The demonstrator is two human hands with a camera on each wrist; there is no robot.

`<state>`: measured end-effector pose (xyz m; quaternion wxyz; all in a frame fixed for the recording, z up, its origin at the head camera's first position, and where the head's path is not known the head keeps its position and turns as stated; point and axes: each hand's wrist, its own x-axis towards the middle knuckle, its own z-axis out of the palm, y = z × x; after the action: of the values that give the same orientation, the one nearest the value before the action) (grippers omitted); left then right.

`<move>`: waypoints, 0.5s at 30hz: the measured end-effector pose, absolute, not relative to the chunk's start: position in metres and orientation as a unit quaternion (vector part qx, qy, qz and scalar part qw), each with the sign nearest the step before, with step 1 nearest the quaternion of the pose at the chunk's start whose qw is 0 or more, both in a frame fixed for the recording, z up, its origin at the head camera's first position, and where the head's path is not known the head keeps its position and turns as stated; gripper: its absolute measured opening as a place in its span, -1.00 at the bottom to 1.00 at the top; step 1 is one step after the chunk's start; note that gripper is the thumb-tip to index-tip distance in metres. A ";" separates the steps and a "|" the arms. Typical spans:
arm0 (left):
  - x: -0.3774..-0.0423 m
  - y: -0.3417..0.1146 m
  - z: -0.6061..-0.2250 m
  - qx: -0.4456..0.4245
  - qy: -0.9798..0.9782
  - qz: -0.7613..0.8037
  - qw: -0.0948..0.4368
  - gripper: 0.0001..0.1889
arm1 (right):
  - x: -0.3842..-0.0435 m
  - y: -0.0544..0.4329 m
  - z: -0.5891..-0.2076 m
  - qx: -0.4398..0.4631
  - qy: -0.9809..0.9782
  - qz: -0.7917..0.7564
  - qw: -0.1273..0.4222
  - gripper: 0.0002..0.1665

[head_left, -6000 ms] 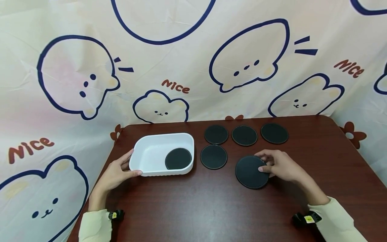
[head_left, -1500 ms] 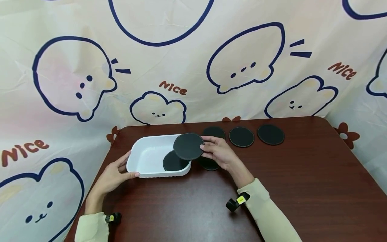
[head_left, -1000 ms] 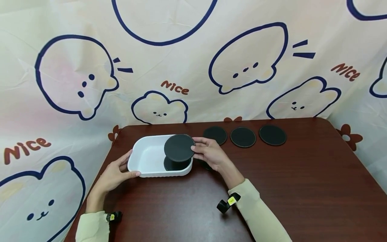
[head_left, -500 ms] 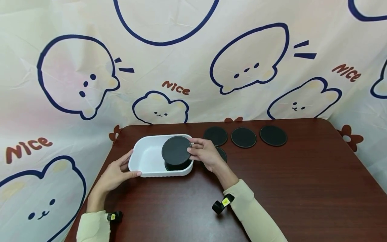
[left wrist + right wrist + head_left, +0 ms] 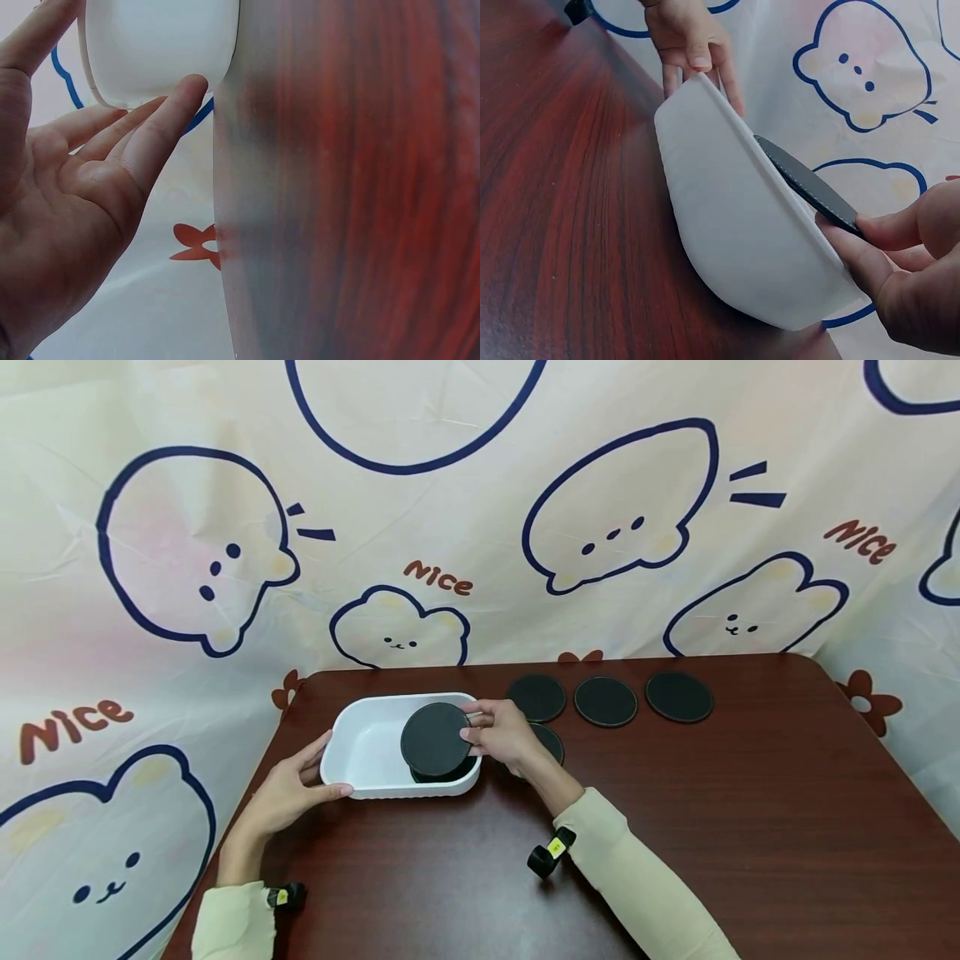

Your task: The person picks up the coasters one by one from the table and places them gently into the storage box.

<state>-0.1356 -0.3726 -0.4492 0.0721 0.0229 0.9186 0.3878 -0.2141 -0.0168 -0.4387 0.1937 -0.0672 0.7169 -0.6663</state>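
My right hand (image 5: 501, 737) pinches a round black coaster (image 5: 435, 739) by its right edge, thumb on top. The coaster is tilted over the right part of a white plastic box (image 5: 367, 743), above another black coaster (image 5: 461, 772) that lies inside and is mostly covered. In the right wrist view, the held coaster (image 5: 810, 180) slants across the rim of the box (image 5: 735, 210). At the left end, my left hand (image 5: 285, 793) holds the box, thumb at the front corner and fingers round the far side. The left wrist view shows that thumb against the box (image 5: 157, 52).
Three black coasters form a row at the back of the brown table (image 5: 675, 843): left (image 5: 536, 697), middle (image 5: 606, 701) and right (image 5: 679, 697). Another coaster (image 5: 549, 742) lies partly behind my right hand. A patterned cloth (image 5: 495, 527) hangs behind.
My right hand has carried the coaster leftward from the table's right side to over the box, then lowered it slightly in the last second. My left hand stays at the box.
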 end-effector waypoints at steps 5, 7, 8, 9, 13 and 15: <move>-0.135 -0.372 -0.448 0.026 0.920 0.385 0.070 0.12 | -0.216 -0.020 -0.437 -0.073 0.738 -0.644 0.190 -0.49; -0.135 -0.372 -0.448 0.026 0.920 0.384 0.069 0.12 | -0.216 -0.021 -0.437 -0.076 0.747 -0.633 0.188 -0.50; -0.135 -0.372 -0.448 0.026 0.921 0.383 0.068 0.12 | -0.216 -0.021 -0.437 -0.077 0.751 -0.629 0.188 -0.50; -0.135 -0.372 -0.447 0.027 0.921 0.383 0.068 0.12 | -0.216 -0.021 -0.436 -0.079 0.755 -0.624 0.187 -0.50; -0.135 -0.372 -0.447 0.026 0.921 0.384 0.069 0.11 | -0.214 -0.022 -0.434 -0.082 0.766 -0.612 0.180 -0.52; -0.135 -0.372 -0.448 0.025 0.921 0.383 0.069 0.11 | -0.213 -0.023 -0.433 -0.082 0.770 -0.607 0.178 -0.53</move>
<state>-0.1350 -0.3717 -0.4477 0.0695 0.0255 0.9207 0.3832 -0.2134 -0.0229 -0.4330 0.1777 -0.0815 0.7702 -0.6072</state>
